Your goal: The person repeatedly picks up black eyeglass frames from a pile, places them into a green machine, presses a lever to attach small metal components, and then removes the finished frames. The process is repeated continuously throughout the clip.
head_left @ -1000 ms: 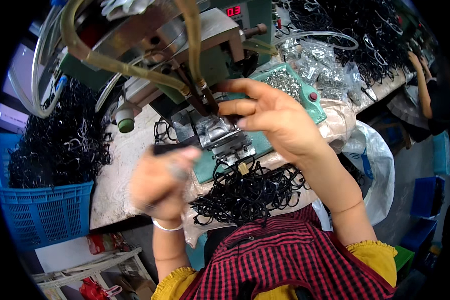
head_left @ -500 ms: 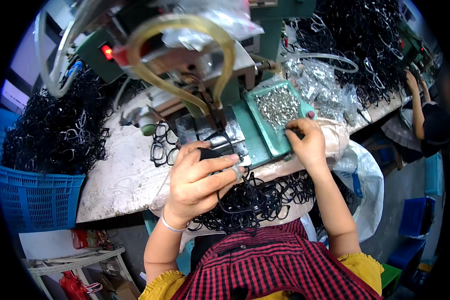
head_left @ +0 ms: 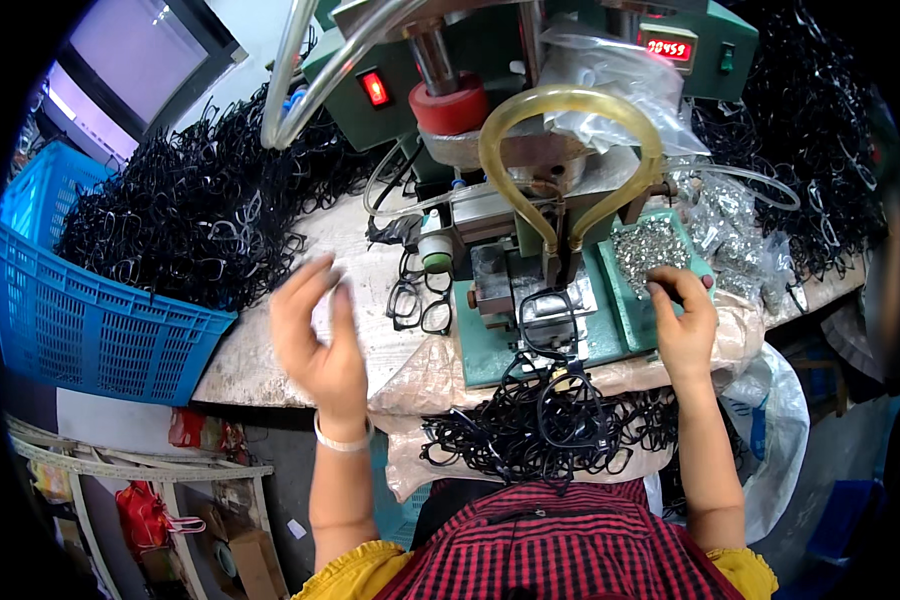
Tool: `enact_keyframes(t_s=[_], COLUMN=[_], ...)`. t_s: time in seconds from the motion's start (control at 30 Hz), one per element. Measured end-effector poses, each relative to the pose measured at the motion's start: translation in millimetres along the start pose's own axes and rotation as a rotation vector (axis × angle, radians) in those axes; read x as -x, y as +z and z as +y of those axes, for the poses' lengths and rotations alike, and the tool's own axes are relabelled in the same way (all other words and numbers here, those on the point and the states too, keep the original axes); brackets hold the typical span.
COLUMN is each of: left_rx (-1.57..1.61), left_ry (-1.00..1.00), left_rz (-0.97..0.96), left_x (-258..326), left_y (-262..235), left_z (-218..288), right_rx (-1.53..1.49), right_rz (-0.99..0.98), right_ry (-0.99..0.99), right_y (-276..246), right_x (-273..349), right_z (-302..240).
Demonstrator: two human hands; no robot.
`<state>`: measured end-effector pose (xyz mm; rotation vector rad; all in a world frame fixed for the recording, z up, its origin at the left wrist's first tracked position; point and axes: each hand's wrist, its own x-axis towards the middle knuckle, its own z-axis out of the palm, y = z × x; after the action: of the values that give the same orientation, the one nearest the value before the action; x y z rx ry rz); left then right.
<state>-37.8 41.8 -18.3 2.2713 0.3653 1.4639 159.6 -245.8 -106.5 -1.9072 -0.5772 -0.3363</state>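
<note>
My left hand [head_left: 320, 345] is raised over the table left of the press, empty, its fingers apart and a little blurred. My right hand [head_left: 686, 325] is at the near right edge of a green tray [head_left: 630, 318] of small metal parts [head_left: 652, 255]. Its thumb and forefinger are pinched together; whatever they hold is too small to make out. Between my hands, a black eyeglass frame [head_left: 523, 322] rests at the metal fixture of the green press [head_left: 480, 357]. Just below, more black eyeglass frames [head_left: 490, 430] are heaped on a cloth at the table's front edge.
A blue basket [head_left: 110, 325] heaped with black frames stands at left. Two loose frames [head_left: 407, 305] lie beside a green-tipped bottle [head_left: 436, 245]. A yellowish hose [head_left: 495, 140] loops before the press head. Plastic bags [head_left: 735, 245] and another frame pile [head_left: 820, 170] are at right.
My left hand has moved left, away from the press and the black frame. My right hand stays by the tray, fingers still pinched. The view has shifted left.
</note>
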Motion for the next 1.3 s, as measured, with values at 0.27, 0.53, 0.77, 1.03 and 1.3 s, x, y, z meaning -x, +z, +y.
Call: enact_keyframes(t_s=[0.27, 0.53, 0.77, 1.03, 1.3], left_rx=[-0.465, -0.341, 0.043, 0.518, 0.656], left_ry=[-0.078, 0.057, -0.099, -0.461, 0.154], left_rz=[-0.612, -0.29, -0.102, 0.016, -0.088], left_x=[76, 59, 45, 76, -21], left_y=[58, 21, 56, 47, 39], left_z=[-149, -129, -89, -48, 43], right_rx=[0.112, 0.197, -0.191, -0.687, -0.938], right_rz=[-0.019, 0.106, -0.156, -0.148, -0.175], right_ry=[-0.007, 0.13, -0.167, 0.238, 0.351], right_y=[7, -70, -8, 47, 49], right_x=[7, 52, -16, -8, -6], right_z=[20, 32, -64, -73, -101])
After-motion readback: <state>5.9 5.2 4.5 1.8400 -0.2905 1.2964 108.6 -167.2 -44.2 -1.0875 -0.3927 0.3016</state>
